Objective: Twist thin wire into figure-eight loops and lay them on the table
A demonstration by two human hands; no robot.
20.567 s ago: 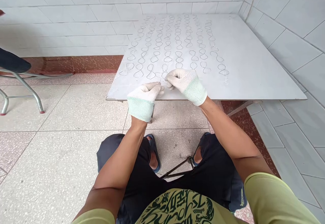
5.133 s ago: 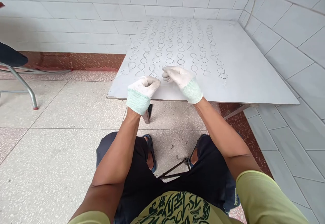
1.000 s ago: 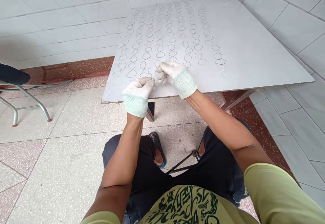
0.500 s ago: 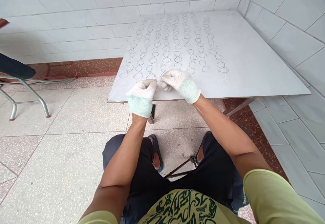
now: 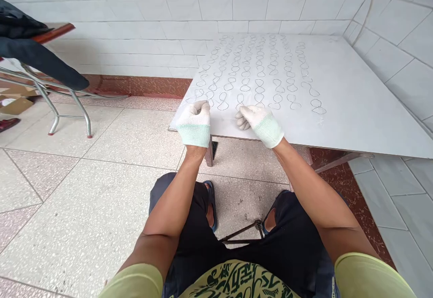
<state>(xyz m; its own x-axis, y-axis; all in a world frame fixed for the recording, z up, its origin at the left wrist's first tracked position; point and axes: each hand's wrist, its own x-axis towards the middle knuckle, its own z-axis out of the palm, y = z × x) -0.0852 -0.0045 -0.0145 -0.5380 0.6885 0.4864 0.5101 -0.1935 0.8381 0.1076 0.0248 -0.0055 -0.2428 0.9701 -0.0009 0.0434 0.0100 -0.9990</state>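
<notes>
Both my hands wear white knit gloves with pale green cuffs. My left hand [image 5: 194, 120] is closed in a pinch over the front left edge of the white board [image 5: 352, 113]; anything between its fingertips is too thin to make out. To its right, my right hand [image 5: 259, 122] has its fingers curled together just above the board, the thumb side near a thin figure-eight loop [image 5: 240, 101]. What it holds, if anything, is hidden. Several columns of thin dark figure-eight loops [image 5: 259, 86] lie across the board, and another loop [image 5: 223, 101] lies between my hands.
White tiled walls [image 5: 128, 32] meet behind and to the right of the board. At left stands a metal-legged stool [image 5: 81, 108] by a person's dark trouser leg [image 5: 50, 66]. Cardboard boxes [image 5: 16, 104] lie on the far left floor. A dark metal frame [image 5: 243, 232] sits between my feet.
My hands have moved apart, from nearly touching to a clear gap. The view has swung left, bringing more of the stool and the boxes into sight.
</notes>
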